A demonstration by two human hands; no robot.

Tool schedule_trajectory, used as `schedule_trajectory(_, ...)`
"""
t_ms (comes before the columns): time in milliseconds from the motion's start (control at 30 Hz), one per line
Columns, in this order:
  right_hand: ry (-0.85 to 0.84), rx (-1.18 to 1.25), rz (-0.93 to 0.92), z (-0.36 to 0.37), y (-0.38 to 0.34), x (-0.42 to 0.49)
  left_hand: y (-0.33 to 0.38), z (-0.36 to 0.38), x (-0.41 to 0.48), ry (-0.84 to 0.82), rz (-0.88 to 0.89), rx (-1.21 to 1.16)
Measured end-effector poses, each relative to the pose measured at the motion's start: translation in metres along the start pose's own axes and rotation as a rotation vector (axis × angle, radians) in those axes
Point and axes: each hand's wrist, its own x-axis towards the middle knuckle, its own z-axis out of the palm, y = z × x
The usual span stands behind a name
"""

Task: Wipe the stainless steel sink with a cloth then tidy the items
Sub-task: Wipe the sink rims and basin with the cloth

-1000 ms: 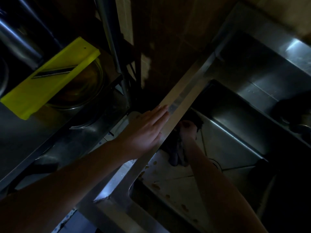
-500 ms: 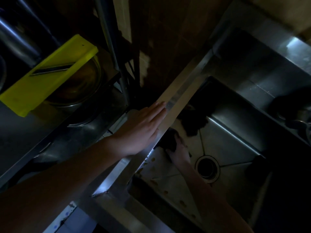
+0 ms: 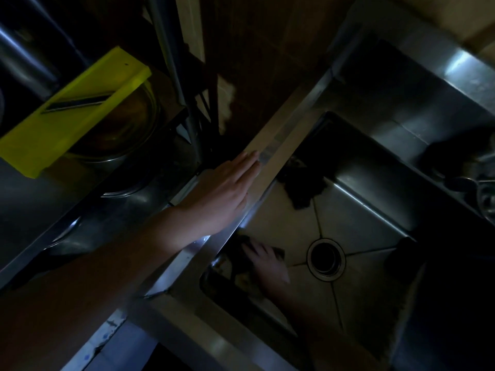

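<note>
The stainless steel sink [image 3: 278, 148] runs diagonally through the dim head view, with its round drain [image 3: 325, 257] in the basin floor. My left hand [image 3: 222, 194] lies flat on the sink's left rim, fingers straight and together. My right hand [image 3: 267, 263] is down in the basin by the left wall, fingers spread, pressing a dark cloth [image 3: 278, 252] against the floor. Brownish stains [image 3: 242, 283] mark the floor just in front of that hand. A dark patch [image 3: 302, 191] sits in the basin's far left corner; I cannot tell what it is.
A yellow slicer board [image 3: 72, 111] rests across a round bowl [image 3: 128, 135] on the metal shelf at the left. Dark utensils [image 3: 468, 170] lie on the ledge to the right of the basin. An upright metal post [image 3: 174, 70] stands between shelf and sink.
My right hand slid the cloth from the far left corner toward me along the left wall, uncovering the drain. My left hand stayed on the rim.
</note>
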Motion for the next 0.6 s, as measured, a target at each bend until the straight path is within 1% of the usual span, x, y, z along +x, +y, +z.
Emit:
schedule_trajectory(100, 0.158, 0.075, 0.18, -0.02, 0.015, 0.021, 0.0, 0.003, -0.002, 0.022, 0.006, 0.013)
schedule_trajectory(200, 0.276, 0.298, 0.384, -0.042, 0.037, 0.042, 0.003, 0.002, -0.009, 0.034, -0.006, 0.001)
schedule_trajectory(267, 0.307, 0.39, 0.421, -0.049, 0.044, 0.053, 0.006, 0.001, -0.017, 0.055, 0.004, 0.045)
schedule_trajectory(367, 0.272, 0.347, 0.295, -0.044, 0.03, 0.055, 0.009, 0.0, -0.03, 0.076, 0.006, 0.094)
schedule_trajectory(600, 0.03, 0.16, -0.118, -0.007, -0.013, 0.019, 0.013, 0.006, -0.047, 0.06, -0.039, 0.071)
